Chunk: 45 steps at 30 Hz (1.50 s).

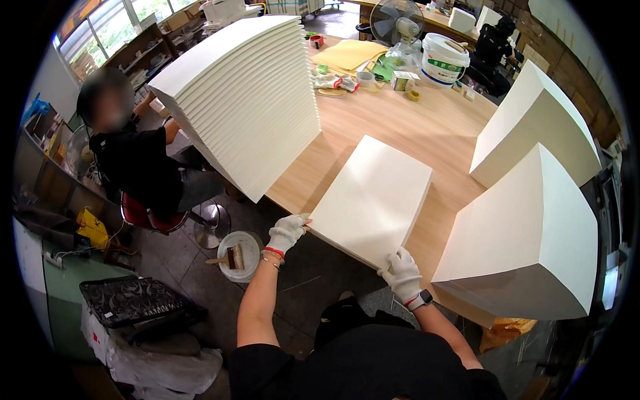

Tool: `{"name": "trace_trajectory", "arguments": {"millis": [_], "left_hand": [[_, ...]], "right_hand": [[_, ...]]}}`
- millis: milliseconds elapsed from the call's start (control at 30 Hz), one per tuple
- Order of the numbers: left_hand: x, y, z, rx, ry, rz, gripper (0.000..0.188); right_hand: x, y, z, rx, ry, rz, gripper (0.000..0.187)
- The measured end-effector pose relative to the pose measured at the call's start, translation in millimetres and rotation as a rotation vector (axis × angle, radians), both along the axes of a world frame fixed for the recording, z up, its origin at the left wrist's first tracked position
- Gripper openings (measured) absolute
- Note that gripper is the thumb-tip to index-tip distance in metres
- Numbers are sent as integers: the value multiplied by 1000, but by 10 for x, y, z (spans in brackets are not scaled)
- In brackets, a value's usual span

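In front of me on the table lies a low stack of white sheets (375, 200), its near edge reaching the table's front edge. My left hand (287, 233), in a white knit glove with a red cuff, grips the stack's left near corner. My gloved right hand (402, 276), with a dark watch at the wrist, holds the near edge close to the right corner, fingers bent against the side. A tall, ridged stack of white sheets (247, 100) rises at the left. At the right stand two tall white stacks, one nearer (513, 233) and one farther (527, 130).
The wooden table (387, 113) carries yellow papers (351, 55), a white bucket (443, 60), gloves, tape and a fan (397, 23) behind. A co-worker (133, 143) sits at the left. Below, a bucket (241, 257) with a brush (233, 257) stands on the floor.
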<state>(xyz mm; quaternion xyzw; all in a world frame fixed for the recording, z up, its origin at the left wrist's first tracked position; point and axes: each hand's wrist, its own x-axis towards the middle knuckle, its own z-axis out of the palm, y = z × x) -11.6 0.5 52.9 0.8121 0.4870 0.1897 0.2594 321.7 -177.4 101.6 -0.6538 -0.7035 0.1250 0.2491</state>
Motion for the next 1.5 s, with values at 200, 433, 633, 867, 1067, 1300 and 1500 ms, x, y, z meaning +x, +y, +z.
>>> {"name": "trace_trajectory", "arguments": {"millis": [200,433,633,867,1067,1300,1500], "left_hand": [[79,-35,220,12,50,25,28],[25,-20,203,8,89,-32,27],[59,-18,266,85,182,-51,37],[805,103,1290,438,-55,-12,42],[2350,-665,3214,663,-442,-599,40],[3892,-1643,4128,754,-301,-1280,42],[4781,-2231,4243,682,96,-1276,28]], "right_hand": [[18,-17,-64,38,-23,16,42],[2,-38,-54,-10,37,15,40],[151,-247,177,-97,123,16,42],[1196,-1284,1697,-66,594,70,22],[2366,-2369,2536,1003,229,-373,22],[3135,-2581,2611,717,83,-960,28],[3139,-2757,2782,526,-449,-892,17]]}}
